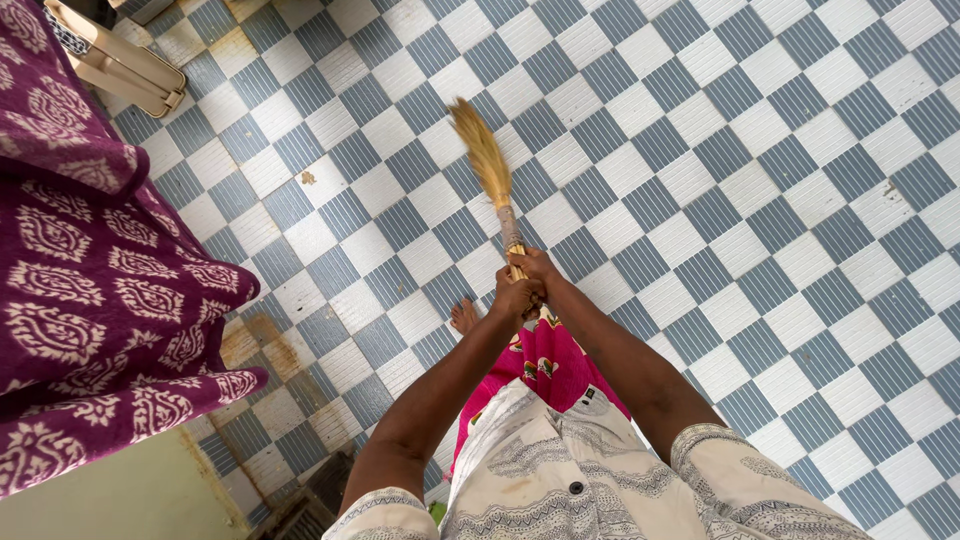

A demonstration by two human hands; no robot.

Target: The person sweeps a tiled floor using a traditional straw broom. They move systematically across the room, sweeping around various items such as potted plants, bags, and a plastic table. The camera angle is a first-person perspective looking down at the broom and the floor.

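Checkered floor tiles (760,200), blue-grey and white, fill most of what we see, running diagonally across the frame, with brownish stains on the tiles at the lower left near a pale green wall (120,495). We hold a grass broom (492,175) near the middle of the frame with both hands stacked on its handle: our left hand (517,297) is wrapped around the lowest part of the stick, fingers curled tight, and our right hand (535,266) is closed around it just above, touching the left. We judge that this doubled grip at the handle's end gives reach and lets the soft bristle tip drag lightly over the tiles well ahead of us. Its long axis runs nearly up and down the picture, leaning slightly left, with the feathery tip pointing toward the upper middle of the frame and the wound, banded handle pointing back at our body. A bare foot (464,316) shows just left of the hands, and a pink garment (550,365) hangs below them under a pale patterned shirt (540,470). Along the left edge a purple cloth with white paisley print (90,280) drapes down, and a beige plastic object (115,60) sits in the upper left corner.
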